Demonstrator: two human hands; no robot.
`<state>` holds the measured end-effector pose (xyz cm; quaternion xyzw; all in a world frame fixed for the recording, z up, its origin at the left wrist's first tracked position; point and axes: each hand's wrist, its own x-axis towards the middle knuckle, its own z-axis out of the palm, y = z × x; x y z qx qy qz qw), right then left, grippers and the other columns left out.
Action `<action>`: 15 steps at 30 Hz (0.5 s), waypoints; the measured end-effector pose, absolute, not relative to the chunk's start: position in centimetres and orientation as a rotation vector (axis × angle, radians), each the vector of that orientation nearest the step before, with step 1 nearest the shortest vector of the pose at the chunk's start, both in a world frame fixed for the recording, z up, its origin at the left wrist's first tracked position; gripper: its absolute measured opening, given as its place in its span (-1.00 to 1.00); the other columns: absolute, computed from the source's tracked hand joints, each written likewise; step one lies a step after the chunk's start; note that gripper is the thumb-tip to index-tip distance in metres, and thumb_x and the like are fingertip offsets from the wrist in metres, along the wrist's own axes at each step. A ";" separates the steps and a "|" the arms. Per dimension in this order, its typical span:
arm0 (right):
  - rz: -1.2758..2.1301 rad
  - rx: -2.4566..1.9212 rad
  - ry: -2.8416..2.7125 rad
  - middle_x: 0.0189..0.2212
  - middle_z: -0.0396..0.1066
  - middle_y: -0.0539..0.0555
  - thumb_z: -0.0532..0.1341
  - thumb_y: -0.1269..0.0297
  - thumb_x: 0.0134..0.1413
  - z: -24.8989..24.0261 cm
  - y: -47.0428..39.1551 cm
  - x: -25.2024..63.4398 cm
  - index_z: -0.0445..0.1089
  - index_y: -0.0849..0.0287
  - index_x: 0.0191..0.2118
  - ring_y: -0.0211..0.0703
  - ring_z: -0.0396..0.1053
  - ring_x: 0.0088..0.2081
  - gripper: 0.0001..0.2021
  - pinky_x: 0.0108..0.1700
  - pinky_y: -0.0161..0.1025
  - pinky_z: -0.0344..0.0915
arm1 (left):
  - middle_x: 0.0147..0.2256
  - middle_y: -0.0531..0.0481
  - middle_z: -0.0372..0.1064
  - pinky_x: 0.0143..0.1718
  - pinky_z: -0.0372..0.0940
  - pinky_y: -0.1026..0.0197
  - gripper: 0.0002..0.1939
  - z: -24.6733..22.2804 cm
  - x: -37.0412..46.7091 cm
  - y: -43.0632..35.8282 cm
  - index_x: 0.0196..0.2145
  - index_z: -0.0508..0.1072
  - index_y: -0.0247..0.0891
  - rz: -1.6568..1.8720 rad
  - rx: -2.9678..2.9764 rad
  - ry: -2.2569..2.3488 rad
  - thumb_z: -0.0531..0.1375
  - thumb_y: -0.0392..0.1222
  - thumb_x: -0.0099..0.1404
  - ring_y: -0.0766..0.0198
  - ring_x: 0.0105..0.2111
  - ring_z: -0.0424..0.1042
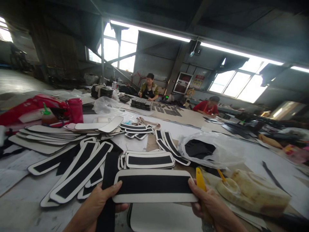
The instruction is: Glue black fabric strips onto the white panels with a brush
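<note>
Closest to you, your left hand [96, 201] and your right hand [212, 206] hold a long, rounded white panel with a black fabric strip down its middle [154, 186], level and crosswise in front of you, just above the surface [21, 206]. The fingers of your left hand pinch its left end, thumb on top; the fingers of your right hand pinch its right end and also wrap a yellow-handled tool [200, 180]. A loose black fabric strip [108, 193] runs under your left hand. Just right of your right hand sits a lumpy, glue-caked cream container with a brush standing in it [253, 193]. Beyond the held panel lies a short stack of matching panels [149, 160], with longer black-and-white strips fanned out to its left [79, 170]. Farther right is a clear plastic bag holding black pieces [207, 149]. Farther left stand a red cylindrical bottle [75, 110] and plain white panels [45, 135]. At the far end, one person in an olive top [149, 90] and another person in red [207, 106] work at the same surface.
</note>
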<state>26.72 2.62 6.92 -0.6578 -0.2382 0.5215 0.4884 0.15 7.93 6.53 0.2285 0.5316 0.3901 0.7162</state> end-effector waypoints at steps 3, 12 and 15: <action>1.305 -1.602 -0.576 -0.77 0.08 -0.18 0.29 -0.02 -0.22 7.2 3.0 26.5 0.08 0.15 -0.48 -0.51 0.02 -0.77 -0.58 -0.74 -0.57 -0.05 | -0.32 -0.04 0.42 -0.43 0.44 0.13 -0.72 6.4 0.1 8.3 -0.31 0.32 -0.26 0.903 0.476 1.199 0.30 -0.25 0.01 0.15 -0.39 0.45; 1.367 -1.713 -0.720 -0.70 0.12 -0.17 0.18 0.12 -0.03 6.4 7.4 28.6 0.12 0.16 -0.44 -0.48 0.11 -0.76 -0.75 -0.74 -0.54 0.00 | -0.40 -0.07 0.42 -0.50 0.43 0.09 -0.74 5.2 0.3 12.2 -0.35 0.34 -0.31 0.925 0.525 1.250 0.30 -0.31 -0.03 0.17 -0.48 0.43; 1.270 -1.728 -0.869 -0.73 0.14 -0.15 0.16 0.07 -0.02 6.4 10.3 29.9 0.14 0.17 -0.48 -0.43 0.14 -0.77 -0.72 -0.74 -0.51 -0.01 | -0.29 -0.07 0.43 -0.35 0.44 0.04 -0.68 5.2 0.7 15.0 -0.28 0.32 -0.26 0.903 0.702 1.180 0.29 -0.18 0.01 0.11 -0.36 0.45</action>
